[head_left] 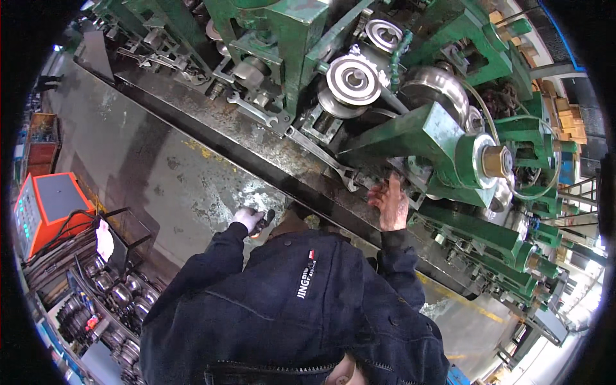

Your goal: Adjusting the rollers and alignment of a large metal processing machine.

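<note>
1. Navy work jacket [256,314] fills 6 o'clock, nearest the lens.
2. Left hand [246,218], at 8 o'clock from the centre of view, curls its fingers about a small dark object [261,222]; its kind cannot be told, though it looks light enough for a fingertip hold.
3. Right hand [389,202], at 3 o'clock, is open with fingers spread, apparently empty; whether it touches metal cannot be told.
4. Long steel spanner [319,153], at 12 o'clock, lies along the machine bed [276,152], one end just beside the right hand. It should prove rigid, fairly heavy and slippery if oily; mid-shank looks the surest hold.
5. Open-ended spanner [255,112], at 11 o'clock, looks equally stiff.
6. Grooved steel roller [351,80], at 1 o'clock, sits by the green machine frame [410,138], probably hefty.
7. Orange control unit [54,215] stands farther off, at 9 o'clock.
</note>
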The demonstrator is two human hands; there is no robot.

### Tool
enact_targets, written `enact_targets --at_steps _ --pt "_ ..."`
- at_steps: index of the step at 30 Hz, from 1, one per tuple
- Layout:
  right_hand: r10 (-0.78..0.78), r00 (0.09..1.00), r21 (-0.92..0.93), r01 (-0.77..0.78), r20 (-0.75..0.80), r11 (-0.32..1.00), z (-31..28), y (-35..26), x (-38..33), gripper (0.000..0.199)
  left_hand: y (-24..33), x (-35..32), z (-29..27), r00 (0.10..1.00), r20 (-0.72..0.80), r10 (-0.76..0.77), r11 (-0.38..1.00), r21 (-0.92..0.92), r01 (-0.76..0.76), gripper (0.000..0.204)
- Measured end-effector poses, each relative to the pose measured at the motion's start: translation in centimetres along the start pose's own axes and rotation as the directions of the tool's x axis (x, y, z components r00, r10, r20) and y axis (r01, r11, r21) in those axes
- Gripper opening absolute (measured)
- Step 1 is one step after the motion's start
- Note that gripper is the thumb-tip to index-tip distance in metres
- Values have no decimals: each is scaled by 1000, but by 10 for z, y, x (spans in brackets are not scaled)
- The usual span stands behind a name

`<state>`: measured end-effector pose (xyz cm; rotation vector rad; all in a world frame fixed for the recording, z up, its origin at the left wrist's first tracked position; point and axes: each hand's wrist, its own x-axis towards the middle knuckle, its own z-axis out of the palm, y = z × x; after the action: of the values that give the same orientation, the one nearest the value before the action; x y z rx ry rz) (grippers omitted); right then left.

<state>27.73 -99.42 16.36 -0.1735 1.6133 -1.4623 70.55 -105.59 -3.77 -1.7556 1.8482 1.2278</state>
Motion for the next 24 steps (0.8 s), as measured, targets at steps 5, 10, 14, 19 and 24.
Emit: enact_targets --at_steps 5,10,14,19,24 --pt "20 1000 -15 -20 6 1000 -5 1 1 54 1 -1 -3 999 47 5 1000 -26 -4 54" --pt "16 1000 -17 -16 16 1000 -2 2 -1 54 1 -8 -8 999 28 31 999 -36 -30 53" --pt "-23 999 10 23 44 1000 0 6 -1 54 -16 3 0 999 -12 44 998 -52 -44 51" --pt "-26 1000 -72 26 1 997 -6 -1 -7 50 15 -7 -17 997 42 58 996 71 -61 56" --pt "-24 1000 13 24 -7 1000 -4 -6 -8 53 45 -28 -16 997 64 51 998 -40 -48 50"
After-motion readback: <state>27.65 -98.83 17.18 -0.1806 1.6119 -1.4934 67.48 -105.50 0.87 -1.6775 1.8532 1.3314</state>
